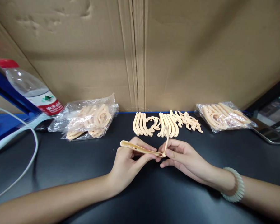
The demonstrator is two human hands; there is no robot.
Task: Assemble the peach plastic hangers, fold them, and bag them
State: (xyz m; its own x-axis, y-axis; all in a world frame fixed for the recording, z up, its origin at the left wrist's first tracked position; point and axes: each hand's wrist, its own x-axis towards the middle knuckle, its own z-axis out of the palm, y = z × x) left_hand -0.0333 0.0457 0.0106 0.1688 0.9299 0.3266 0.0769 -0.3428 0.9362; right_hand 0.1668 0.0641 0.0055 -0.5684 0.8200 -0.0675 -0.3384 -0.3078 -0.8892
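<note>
My left hand pinches a long cream-coloured plastic piece between thumb and fingers, its wide end pointing up and left. At the right end of this piece, my right hand holds a thin curved cream piece that stands nearly upright. The two pieces touch where the fingertips of both hands come close together. Behind the hands lie rows of curved cream pieces, more curved pieces, ring-like pieces and small branched pieces.
Clear plastic bags of cream parts lie at the left and right on the black table. A red-capped bottle and white cable are at the left. Cardboard stands behind; a dark-framed object is at right.
</note>
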